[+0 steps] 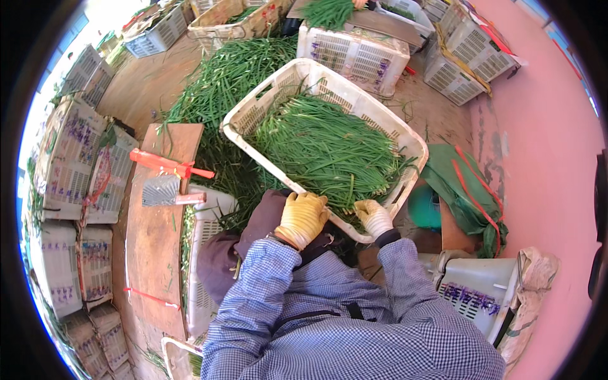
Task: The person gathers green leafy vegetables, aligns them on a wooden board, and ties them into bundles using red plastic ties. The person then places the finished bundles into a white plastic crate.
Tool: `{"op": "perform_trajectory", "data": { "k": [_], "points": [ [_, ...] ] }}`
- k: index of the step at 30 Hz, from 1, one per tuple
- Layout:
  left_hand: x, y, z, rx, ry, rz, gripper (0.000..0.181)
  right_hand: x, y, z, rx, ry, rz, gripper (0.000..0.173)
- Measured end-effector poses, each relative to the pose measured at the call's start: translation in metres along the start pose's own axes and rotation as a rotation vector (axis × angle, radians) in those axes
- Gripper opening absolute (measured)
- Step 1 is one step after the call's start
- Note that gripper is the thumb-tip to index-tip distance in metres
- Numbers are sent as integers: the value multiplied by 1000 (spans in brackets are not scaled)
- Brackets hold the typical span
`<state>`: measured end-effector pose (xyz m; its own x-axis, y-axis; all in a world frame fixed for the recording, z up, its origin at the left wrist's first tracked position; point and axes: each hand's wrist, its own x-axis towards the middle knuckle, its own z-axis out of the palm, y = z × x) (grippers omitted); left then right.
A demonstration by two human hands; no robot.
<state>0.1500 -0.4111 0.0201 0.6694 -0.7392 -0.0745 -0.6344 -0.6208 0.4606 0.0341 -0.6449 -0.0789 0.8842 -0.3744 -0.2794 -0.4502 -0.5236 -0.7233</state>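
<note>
A white plastic crate (332, 187) stands tilted before me, with a thick layer of long green chives (327, 147) lying in it. My left hand (302, 218), in a yellowed glove, is closed over the crate's near rim. Inside the near right corner, my right hand (374, 217), in a paler glove, touches the chives with bent fingers. Whether those fingers pinch any stalks is hidden. Both wrists come out of blue checked sleeves.
A cleaver (164, 191) and a bundle of red ties (166, 163) lie on a wooden board (154, 256) at left. Loose chives (232, 80) are heaped behind the crate. Stacked crates (71, 161) line the left; a green sack (458, 194) leans near the pink wall (546, 166).
</note>
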Motion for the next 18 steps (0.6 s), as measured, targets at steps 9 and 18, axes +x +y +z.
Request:
{"op": "perform_trajectory", "data": {
  "k": [9,18],
  "points": [
    [18,11,6,34,-89,-69,19,145,32,-99,-671,106,210,77],
    [39,16,10,11,-68,-51,15,278,43,-80,-943,-177,50,112]
  ]
}}
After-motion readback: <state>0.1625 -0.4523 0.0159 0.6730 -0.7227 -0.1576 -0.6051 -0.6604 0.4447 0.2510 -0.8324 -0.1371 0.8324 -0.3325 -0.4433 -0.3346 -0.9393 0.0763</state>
